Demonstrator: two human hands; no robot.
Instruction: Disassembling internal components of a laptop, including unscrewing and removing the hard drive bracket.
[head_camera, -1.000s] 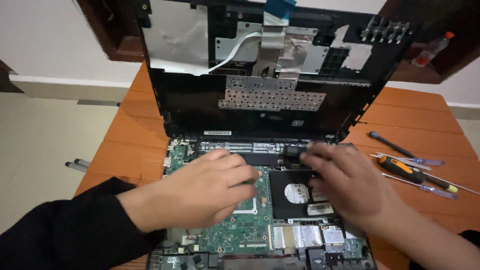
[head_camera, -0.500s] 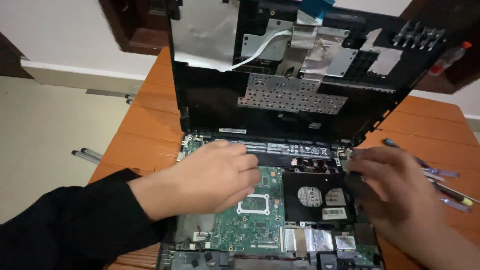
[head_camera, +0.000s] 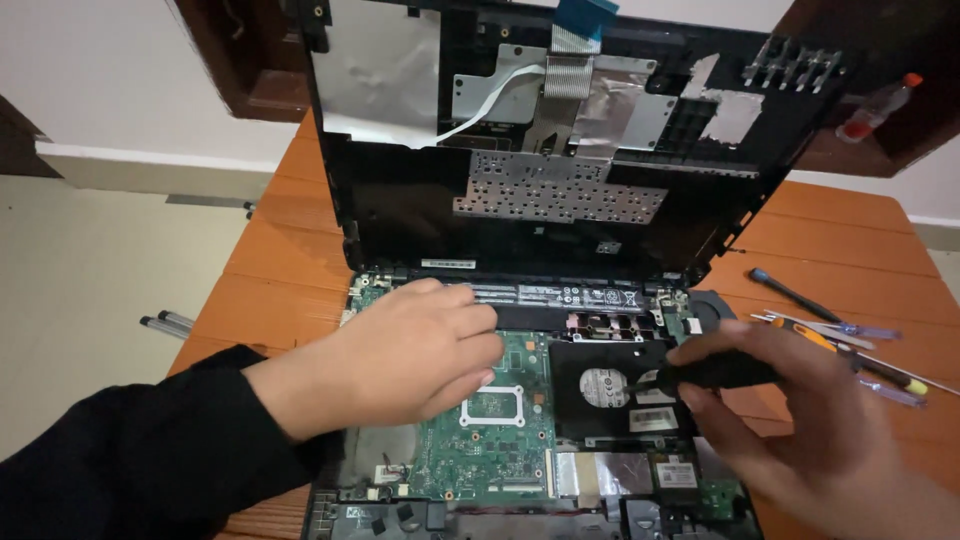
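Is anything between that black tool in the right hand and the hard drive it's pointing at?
Nothing visible. The right hand holds the tool with its tip right over the hard drive. The left hand rests apart, on the green board.

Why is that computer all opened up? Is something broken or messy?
The laptop has its cover lifted, so the green circuit board shows. The left hand rests on it; the right hand holds a screwdriver. Nothing looks broken or spilled.
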